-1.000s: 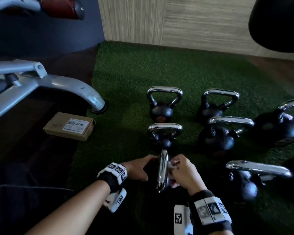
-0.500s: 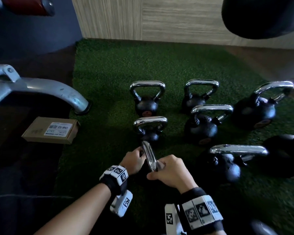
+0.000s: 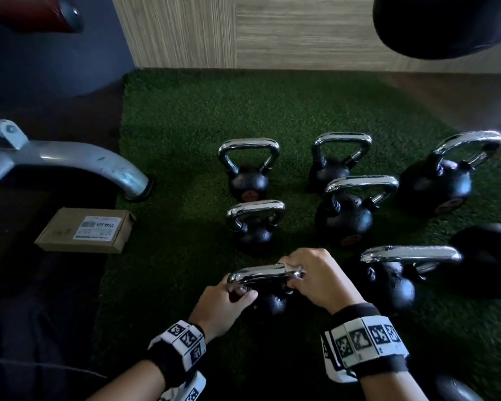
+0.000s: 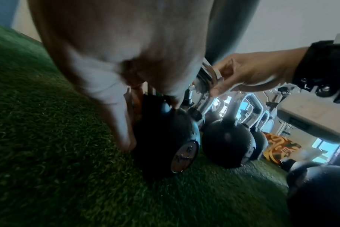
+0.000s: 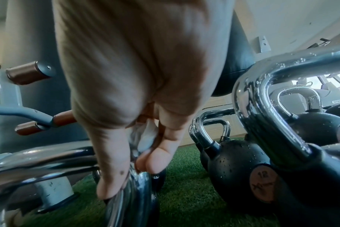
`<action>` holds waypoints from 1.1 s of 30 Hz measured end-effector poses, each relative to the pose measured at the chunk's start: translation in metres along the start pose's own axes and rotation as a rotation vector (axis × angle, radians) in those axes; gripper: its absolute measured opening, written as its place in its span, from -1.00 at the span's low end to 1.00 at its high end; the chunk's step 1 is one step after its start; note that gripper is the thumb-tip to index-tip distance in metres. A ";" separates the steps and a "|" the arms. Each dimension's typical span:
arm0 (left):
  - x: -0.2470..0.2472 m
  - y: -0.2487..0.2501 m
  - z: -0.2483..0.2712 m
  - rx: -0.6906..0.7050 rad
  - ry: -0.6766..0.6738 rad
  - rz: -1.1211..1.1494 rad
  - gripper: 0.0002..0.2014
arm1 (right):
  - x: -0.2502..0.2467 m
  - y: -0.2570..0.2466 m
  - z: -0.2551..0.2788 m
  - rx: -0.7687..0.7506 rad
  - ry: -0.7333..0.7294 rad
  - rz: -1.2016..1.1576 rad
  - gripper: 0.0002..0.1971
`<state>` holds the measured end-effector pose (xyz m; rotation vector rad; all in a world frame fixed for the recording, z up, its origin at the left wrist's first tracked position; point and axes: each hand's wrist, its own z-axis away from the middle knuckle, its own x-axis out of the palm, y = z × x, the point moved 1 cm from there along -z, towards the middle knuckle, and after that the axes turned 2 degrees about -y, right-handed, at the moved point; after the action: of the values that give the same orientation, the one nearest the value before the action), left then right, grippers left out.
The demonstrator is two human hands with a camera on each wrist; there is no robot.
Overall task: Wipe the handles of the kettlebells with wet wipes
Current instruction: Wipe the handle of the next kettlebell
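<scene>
A small black kettlebell [image 3: 269,303] with a chrome handle [image 3: 258,274] stands on the green turf nearest me. My left hand [image 3: 229,299] grips the handle's left end where it meets the ball [image 4: 165,138]. My right hand [image 3: 315,279] is curled over the handle's right end and pinches a white wet wipe [image 5: 144,138] against the chrome. Several other black kettlebells [image 3: 344,218] with chrome handles stand beyond and to the right.
A cardboard box [image 3: 84,230] lies on the dark floor left of the turf mat [image 3: 185,140]. A grey machine leg [image 3: 84,160] curves down at the mat's left edge. A wooden wall [image 3: 272,30] runs behind, and a dark padded shape [image 3: 446,21] hangs top right.
The nearest kettlebell's handle has turned from pointing away from me to lying crosswise. My left hand now holds its left end and my right hand its right end.
</scene>
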<state>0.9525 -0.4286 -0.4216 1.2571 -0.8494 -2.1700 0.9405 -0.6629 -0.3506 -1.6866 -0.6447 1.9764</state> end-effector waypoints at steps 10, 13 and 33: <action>-0.080 0.009 -0.065 0.027 -0.550 -0.635 -0.55 | -0.037 -0.036 -0.014 0.085 -0.090 0.143 -0.69; -0.091 -0.006 -0.093 -0.037 -0.322 -0.429 -0.41 | -0.059 -0.060 -0.033 0.158 -0.081 0.096 -0.61; -0.046 0.012 -0.149 -0.002 -0.065 0.180 -0.40 | -0.107 -0.068 -0.126 0.024 -0.065 0.141 -0.66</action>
<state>1.1062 -0.4460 -0.4434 1.0699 -0.9486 -2.0767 1.0831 -0.6693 -0.2434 -1.7012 -0.5349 2.1354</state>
